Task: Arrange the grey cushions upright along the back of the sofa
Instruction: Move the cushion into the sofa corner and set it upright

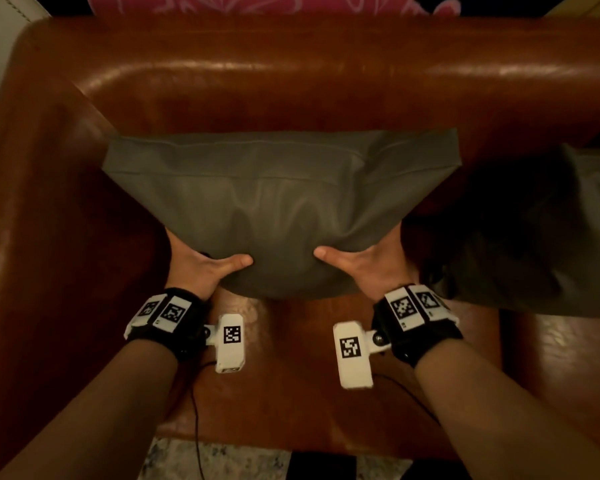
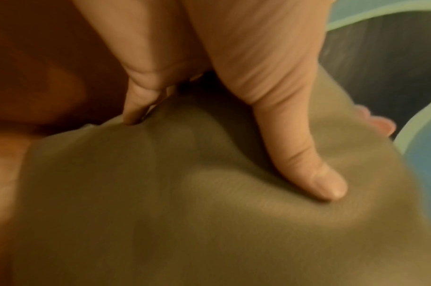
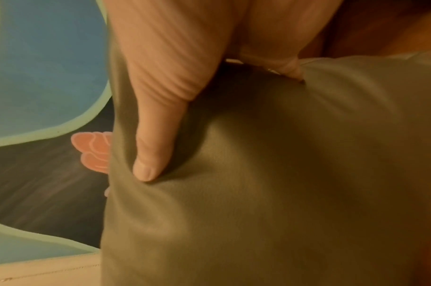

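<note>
A grey cushion (image 1: 281, 202) stands against the back of the brown leather sofa (image 1: 291, 81), near its left arm. My left hand (image 1: 201, 268) grips the cushion's lower left part, thumb pressed into the front and fingers hidden behind. My right hand (image 1: 364, 261) grips the lower right part the same way. In the left wrist view the thumb dents the grey cushion (image 2: 209, 222). The right wrist view shows the other thumb sunk into the grey cushion (image 3: 283, 174). A second grey cushion (image 1: 551, 237) lies to the right, partly in shadow.
The sofa's left arm (image 1: 32, 202) curves close beside the held cushion. A bare strip of the seat (image 1: 291, 375) shows in front of it. A pink patterned surface (image 1: 257, 3) lies behind the sofa back. Speckled floor (image 1: 205, 459) shows below the seat edge.
</note>
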